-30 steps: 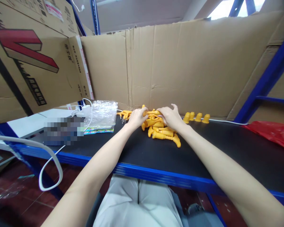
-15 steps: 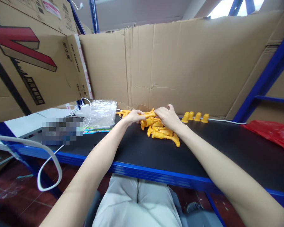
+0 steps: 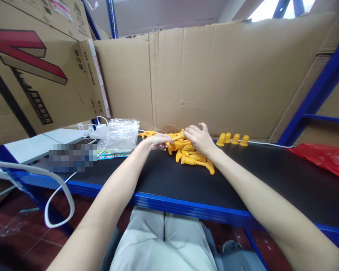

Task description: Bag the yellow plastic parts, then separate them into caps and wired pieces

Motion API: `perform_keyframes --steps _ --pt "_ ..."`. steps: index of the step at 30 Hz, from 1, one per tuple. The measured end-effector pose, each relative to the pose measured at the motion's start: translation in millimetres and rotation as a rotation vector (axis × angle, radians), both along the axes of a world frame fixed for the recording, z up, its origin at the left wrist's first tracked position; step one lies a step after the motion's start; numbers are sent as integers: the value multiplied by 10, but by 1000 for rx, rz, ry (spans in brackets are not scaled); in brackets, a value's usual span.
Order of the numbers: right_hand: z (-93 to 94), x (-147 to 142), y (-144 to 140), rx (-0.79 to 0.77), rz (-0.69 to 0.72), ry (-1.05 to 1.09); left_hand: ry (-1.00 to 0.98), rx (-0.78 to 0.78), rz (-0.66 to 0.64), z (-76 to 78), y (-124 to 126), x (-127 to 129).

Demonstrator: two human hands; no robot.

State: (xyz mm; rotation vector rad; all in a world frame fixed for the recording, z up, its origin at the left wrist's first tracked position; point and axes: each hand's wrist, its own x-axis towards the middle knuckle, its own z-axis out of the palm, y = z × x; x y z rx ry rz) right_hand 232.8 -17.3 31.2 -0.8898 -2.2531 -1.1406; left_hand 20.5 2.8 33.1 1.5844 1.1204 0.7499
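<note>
While cardboard panel (image 3: pixel 228 82) closes off back of table (image 3: pixel 164 180), black surface runs from yellow pile (image 3: pixel 196 161) to blue front edge (image 3: pixel 194 209) and rightward to red plastic (image 3: pixel 322 156). Four yellow cups (image 3: pixel 235 139) near panel, right of pile; clear plastic bags (image 3: pixel 121 131) at left. Left hand (image 3: pixel 159 141): fingers closed on slim yellow piece (image 3: pixel 177 138), at pile's far side. Right hand (image 3: pixel 199 139): fingers bent, tips near piece's other end; whether gripping, cannot tell.

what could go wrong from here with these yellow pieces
The yellow pieces overlap in a pile by the left hand and right hand, so pulling one might drag others. The four small yellow caps stand close to a white cable; a tug on it could topple them.
</note>
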Motion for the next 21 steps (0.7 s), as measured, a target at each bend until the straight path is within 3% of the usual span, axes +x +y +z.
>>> perform_keyframes --steps 2,5,10,12,16,21 --pt "-26 40 36 -11 -3 -12 -7 50 -3 -38 22 39" --pt "-79 76 92 -37 -21 -10 37 267 110 -90 41 104" --pt "-122 67 120 -141 -64 -38 322 759 241 -104 -25 189" --pt "-108 62 108 -188 -98 -27 443 884 269 -84 -75 216" --pt "-57 64 73 -189 -124 48 494 937 285 -32 -147 261" --pt "-21 48 45 -173 -127 64 365 772 283 -18 -123 283"
